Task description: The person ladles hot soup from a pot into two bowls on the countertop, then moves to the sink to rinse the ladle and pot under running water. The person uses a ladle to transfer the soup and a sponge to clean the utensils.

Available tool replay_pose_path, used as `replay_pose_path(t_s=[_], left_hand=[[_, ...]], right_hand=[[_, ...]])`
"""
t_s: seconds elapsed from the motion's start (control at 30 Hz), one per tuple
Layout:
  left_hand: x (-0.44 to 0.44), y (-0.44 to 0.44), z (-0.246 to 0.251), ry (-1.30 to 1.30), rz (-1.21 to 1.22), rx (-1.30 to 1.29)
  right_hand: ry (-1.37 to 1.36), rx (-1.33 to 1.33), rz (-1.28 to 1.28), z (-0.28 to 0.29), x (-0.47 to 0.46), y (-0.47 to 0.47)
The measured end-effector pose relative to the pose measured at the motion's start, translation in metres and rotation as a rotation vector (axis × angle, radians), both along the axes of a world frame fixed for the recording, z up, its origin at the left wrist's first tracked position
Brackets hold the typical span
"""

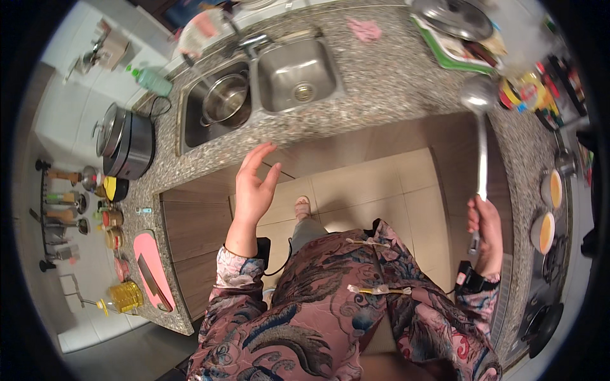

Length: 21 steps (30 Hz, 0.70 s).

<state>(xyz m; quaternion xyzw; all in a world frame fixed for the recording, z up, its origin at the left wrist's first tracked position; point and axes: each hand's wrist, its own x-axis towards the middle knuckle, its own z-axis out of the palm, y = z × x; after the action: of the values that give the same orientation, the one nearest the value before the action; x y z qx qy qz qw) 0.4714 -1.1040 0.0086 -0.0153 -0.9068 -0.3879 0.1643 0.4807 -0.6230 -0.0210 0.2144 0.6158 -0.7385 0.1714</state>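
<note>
My right hand [486, 221] grips the handle of a metal ladle [481, 143], its bowl turned away from me near the corner of the granite counter. My left hand [257, 183] holds nothing; its fingers are spread in the air just short of the counter edge by the sink. In the left basin of the double steel sink [290, 62] stands a metal pot [226, 100] with two handles. Water appears to run from the faucet [255, 43] side toward that pot, though blur makes this hard to tell.
On the right are two bowls [543, 233] with yellow-orange contents, beside a gas stove [548, 281]. A knife [155, 283] lies on a pink cutting board [152, 257] at left, near an oil bottle [125, 296] and a rice cooker [128, 143]. A green-rimmed tray [438, 57] holds a lid [452, 19].
</note>
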Motion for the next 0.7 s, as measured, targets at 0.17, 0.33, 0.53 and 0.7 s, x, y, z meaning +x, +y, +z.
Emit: replay_pose_path(t_s=[0.17, 0.33, 0.53, 0.7], left_hand=[[-0.01, -0.251, -0.037, -0.031, 0.22, 0.093], [0.014, -0.442, -0.029, -0.125, 0.422, 0.123], [0.027, -0.521, -0.036, -0.167, 0.458, 0.151], [0.013, -0.524, -0.059, -0.175, 0.398, 0.397]], right_hand=[[-0.045, -0.023, 0.426, -0.021, -0.125, -0.318], [-0.215, -0.221, 0.669, -0.015, -0.223, -0.604], [-0.485, -0.466, 0.716, -0.068, -0.286, -0.815], [-0.591, -0.433, 0.629, -0.118, -0.32, -0.902]])
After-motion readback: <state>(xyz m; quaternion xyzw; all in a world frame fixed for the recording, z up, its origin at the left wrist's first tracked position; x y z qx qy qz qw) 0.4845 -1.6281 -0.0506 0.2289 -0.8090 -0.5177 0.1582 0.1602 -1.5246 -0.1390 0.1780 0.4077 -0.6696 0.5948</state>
